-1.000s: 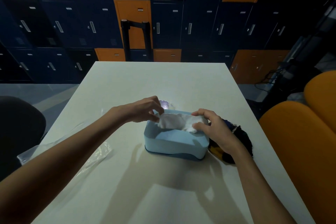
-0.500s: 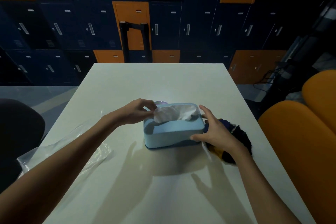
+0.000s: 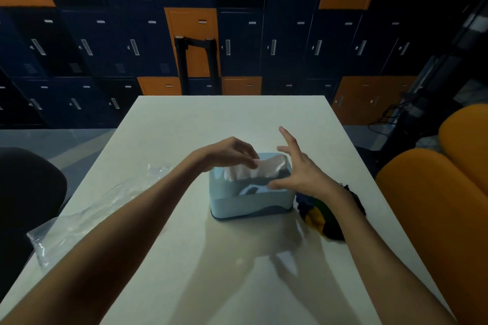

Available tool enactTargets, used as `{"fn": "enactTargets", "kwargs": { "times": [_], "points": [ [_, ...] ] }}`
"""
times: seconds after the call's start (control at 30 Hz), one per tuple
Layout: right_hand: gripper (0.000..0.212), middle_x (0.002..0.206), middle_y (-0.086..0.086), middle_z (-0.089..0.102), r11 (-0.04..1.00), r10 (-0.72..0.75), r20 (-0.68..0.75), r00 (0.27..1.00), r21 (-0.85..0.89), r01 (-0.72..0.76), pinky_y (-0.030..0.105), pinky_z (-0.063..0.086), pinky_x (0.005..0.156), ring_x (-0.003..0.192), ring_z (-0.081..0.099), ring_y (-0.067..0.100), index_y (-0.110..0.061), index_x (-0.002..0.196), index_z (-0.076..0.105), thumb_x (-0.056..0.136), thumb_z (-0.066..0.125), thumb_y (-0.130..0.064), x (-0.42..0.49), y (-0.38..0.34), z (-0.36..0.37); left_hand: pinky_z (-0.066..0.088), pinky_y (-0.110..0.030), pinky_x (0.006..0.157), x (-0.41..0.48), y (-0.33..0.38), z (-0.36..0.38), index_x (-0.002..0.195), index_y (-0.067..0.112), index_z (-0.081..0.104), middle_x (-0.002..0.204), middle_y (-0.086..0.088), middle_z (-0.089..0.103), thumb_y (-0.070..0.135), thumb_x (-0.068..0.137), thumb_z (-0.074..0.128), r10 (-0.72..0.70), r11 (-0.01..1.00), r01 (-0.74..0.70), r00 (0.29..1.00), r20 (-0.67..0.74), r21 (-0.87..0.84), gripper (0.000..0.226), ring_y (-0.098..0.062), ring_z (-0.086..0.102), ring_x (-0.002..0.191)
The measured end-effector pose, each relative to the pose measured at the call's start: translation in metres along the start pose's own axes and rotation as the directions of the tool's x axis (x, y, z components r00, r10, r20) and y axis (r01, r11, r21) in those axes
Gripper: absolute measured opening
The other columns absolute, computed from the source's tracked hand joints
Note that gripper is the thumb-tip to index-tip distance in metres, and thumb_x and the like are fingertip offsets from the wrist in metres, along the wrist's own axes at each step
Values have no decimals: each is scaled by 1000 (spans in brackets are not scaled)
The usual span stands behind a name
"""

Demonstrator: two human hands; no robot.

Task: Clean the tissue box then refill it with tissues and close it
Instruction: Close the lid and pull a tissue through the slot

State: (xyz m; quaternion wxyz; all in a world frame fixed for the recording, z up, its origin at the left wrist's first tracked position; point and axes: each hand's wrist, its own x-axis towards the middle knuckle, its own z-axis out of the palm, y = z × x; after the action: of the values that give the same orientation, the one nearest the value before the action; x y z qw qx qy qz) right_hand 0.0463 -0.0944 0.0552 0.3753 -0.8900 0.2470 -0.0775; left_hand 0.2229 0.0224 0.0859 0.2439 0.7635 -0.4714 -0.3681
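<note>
White tissues (image 3: 269,166) fill the blue tissue box (image 3: 250,200), left hand (image 3: 227,153) pinching them, right hand (image 3: 301,174) spread above it; closing likely remains.

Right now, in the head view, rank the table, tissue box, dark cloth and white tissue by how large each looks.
1. table
2. tissue box
3. dark cloth, partly hidden, so its lead over the tissue is unsure
4. white tissue

Curled fingers (image 3: 247,157) hide whether the left hand (image 3: 227,153) pinches the tissue (image 3: 269,169).
</note>
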Motion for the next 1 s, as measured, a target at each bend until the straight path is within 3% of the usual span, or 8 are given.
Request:
{"fn": "enactTargets", "kwargs": {
  "times": [0.1,0.2,0.37,0.53,0.6,0.77,0.87,1.0],
  "points": [
    [103,120,1,58,993,29,-29,999,113,-25,28,42,89,109,55,18,-43,147,8,75,79,-24,7,2,-3,45,-32,87,-2,-14,-7,108,20,70,114,1,66,34,80,74,-63,982,57,998,28,180,31,-18,58,101],
    [68,97,7,67,976,65,-2,998,208,-63,33,50,92,96,63,18,-29,142,36,84,71,-17,17,2,-10,43,-34,84,-3,-26,-13,102,12,73,112,1,68,33,83,72,-83,988,81,997,10,131,28,-20,55,94],
    [40,102,9,69,921,114,93,989,364,-140,30,50,87,100,63,19,-26,125,56,87,68,-22,28,8,-13,45,-36,97,-11,-38,-16,102,15,75,100,7,69,34,86,69,-48,992,45,998,-28,-120,26,-16,57,103],
    [23,94,-1,66,948,170,-89,981,286,-139,24,47,76,91,60,8,-18,104,68,83,72,-28,32,20,-11,42,-45,94,-11,-35,-16,107,18,72,106,3,69,44,81,72,-85,971,102,993,-87,214,37,-23,59,105],
    [14,90,-2,69,959,174,-97,980,245,-146,27,51,78,89,61,11,-14,93,72,84,70,-25,34,21,-8,42,-43,94,-10,-35,-17,108,17,71,108,1,69,41,83,70,-108,974,122,991,-85,190,34,-24,59,108],
    [22,91,0,64,919,164,-18,986,365,-146,17,43,66,79,55,9,-7,100,65,93,59,-27,33,12,-9,38,-31,96,-15,-42,-21,95,17,71,112,-4,64,27,94,57,-99,984,105,994,48,-144,18,-22,54,111],
    [33,100,-4,66,918,141,120,983,355,-175,21,44,74,91,59,10,-19,104,63,80,71,-41,36,9,-11,41,-28,91,-12,-36,-16,99,22,70,109,2,65,32,93,58,-83,989,88,996,41,-122,16,-18,57,106],
    [28,104,-4,67,964,99,212,972,221,-147,17,43,69,93,58,7,-25,101,71,76,77,-36,43,0,-9,45,-34,94,-1,-27,-7,113,21,69,113,0,66,43,89,63,-34,999,33,998,46,18,33,-17,57,104]
  ]
}}
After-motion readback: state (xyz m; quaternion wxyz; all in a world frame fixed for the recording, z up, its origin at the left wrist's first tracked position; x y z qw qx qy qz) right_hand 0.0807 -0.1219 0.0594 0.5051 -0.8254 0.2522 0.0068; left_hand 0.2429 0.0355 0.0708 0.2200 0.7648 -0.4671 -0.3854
